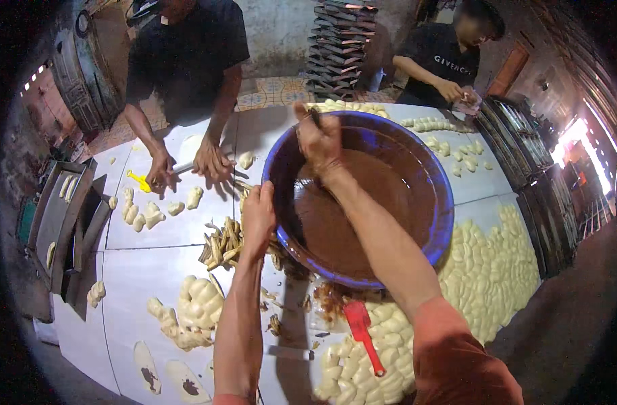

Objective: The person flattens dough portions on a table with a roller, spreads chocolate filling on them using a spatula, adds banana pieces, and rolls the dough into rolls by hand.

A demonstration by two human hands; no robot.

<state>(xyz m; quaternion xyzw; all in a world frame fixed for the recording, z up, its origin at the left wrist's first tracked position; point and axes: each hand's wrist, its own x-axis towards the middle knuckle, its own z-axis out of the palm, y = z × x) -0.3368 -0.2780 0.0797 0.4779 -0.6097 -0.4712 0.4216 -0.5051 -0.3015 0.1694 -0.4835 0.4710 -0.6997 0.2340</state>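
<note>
A big blue plastic tub (445, 223) filled with a thick brown mixture (383, 196) stands on the white table in front of me. My left hand (258, 219) grips the tub's left rim. Over the tub's far left side, my right hand (320, 140) is closed around a dark handle (314, 119); the rest of that tool is hidden by my hand and forearm. Near the tub's front edge lies a red plastic scoop-like tool (360, 324), partly on pale dough pieces (491, 270). Left of the tub is a heap of yellow-brown, banana-like strips (223, 243).
Across the table, one person's hands (210, 162) work with a rolling pin (184, 167) beside a yellow tool (140, 181). Another person (450, 64) stands far right. Metal trays (60, 223) sit at left; dark trays (518, 145) line the right edge. A dough mound (199, 304) lies front left.
</note>
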